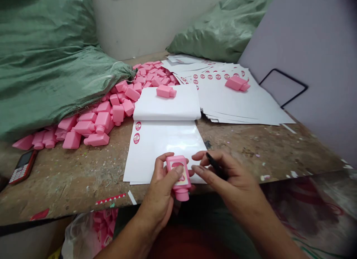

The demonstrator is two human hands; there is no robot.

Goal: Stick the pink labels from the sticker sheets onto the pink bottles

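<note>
One labelled bottle (184, 180): clamped in our left hand (164, 184) by the table's (106, 166) near edge, long axis running towards us, neck nearest. One black tool (214, 164): gripped in our right hand (232, 173), just right of the bottle, thumb and forefinger tips apart.

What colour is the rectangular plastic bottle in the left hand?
Pink; the plastic bottle shows best in the head view.
</note>
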